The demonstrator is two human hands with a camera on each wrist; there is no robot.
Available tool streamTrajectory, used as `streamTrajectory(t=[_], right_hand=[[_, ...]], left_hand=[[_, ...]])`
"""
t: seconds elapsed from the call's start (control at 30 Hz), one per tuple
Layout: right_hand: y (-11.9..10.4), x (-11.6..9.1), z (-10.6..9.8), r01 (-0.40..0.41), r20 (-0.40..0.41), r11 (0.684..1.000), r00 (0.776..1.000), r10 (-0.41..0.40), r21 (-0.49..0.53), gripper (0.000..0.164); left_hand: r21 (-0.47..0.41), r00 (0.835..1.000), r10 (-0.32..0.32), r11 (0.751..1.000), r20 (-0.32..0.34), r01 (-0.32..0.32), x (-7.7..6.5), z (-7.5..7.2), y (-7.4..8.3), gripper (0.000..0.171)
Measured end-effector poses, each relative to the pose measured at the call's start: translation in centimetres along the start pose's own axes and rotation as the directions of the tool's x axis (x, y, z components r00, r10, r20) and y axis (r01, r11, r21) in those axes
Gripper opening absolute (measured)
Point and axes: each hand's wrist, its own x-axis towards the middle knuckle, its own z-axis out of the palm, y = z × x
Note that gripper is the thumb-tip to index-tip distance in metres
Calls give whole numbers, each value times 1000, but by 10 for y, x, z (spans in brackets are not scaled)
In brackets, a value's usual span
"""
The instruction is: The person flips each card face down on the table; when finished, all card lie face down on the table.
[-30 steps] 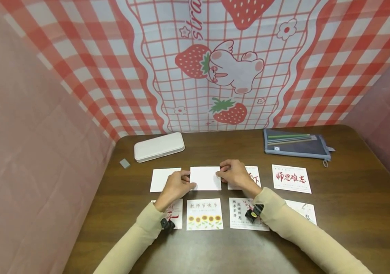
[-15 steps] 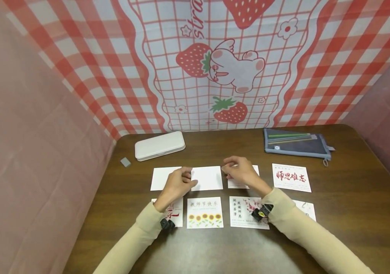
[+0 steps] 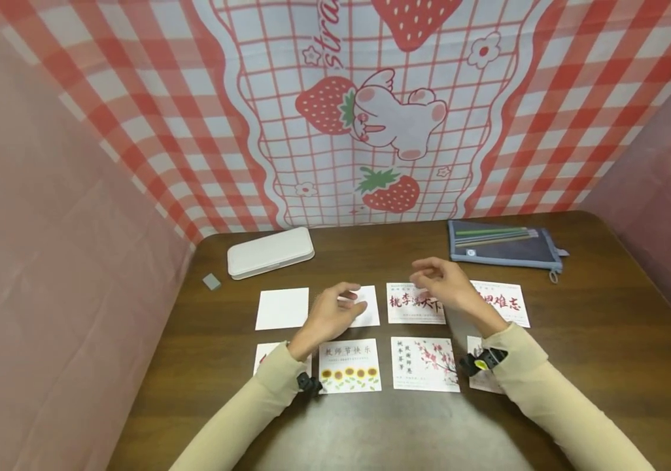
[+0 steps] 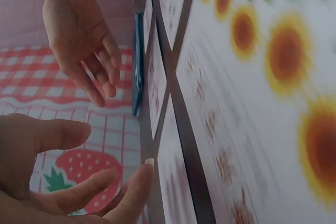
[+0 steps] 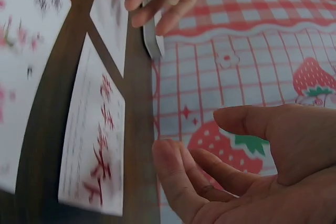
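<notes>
My left hand [image 3: 335, 311] hovers with loosely bent fingers over a blank white card [image 3: 369, 307], second in the back row, hiding part of it. Left of that lies another blank card [image 3: 282, 309]. My right hand [image 3: 444, 284] is above the gap between two red-lettered cards [image 3: 406, 304], thumb and fingers apart. In the right wrist view nothing sits between the fingers of that right hand [image 5: 283, 156]. The front row holds a sunflower card [image 3: 350, 369], a pink-blossom card [image 3: 425, 364] and, at each end, cards partly covered by my sleeves and wrists.
A white case [image 3: 271, 253] and a small grey block [image 3: 212, 281] lie at the back left of the brown table [image 3: 382, 432]. A blue mesh pouch with pencils [image 3: 503, 245] lies at the back right. A strawberry-print cloth [image 3: 312, 150] hangs behind.
Both hands have left the edges of the second blank card and moved right. The left hand now overlaps that card; the right is higher, farther right. The cards stay in their rows.
</notes>
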Motion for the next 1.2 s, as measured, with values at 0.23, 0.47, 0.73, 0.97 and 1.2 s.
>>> streamTrajectory(t=[0.23, 0.47, 0.73, 0.97, 1.2], right_hand=[[12, -12, -21, -39, -23, 999, 999, 39, 3, 48], [24, -26, -21, -99, -35, 995, 995, 97, -35, 49], [28, -40, -15, -138, -31, 990, 990, 138, -4, 59], [28, -45, -12, -186, -20, 979, 982, 188, 87, 62], [28, -46, -9, -183, -17, 975, 982, 186, 126, 60]], left_hand=[[-78, 999, -2, 997, 43, 6, 6, 20, 14, 45], [-113, 999, -24, 993, 37, 28, 11, 42, 22, 49], [-119, 1000, -19, 993, 24, 22, 12, 55, 26, 55], [-169, 997, -48, 984, 55, 57, 8, 55, 26, 58], [-184, 999, -26, 982, 47, 34, 8, 57, 26, 56]])
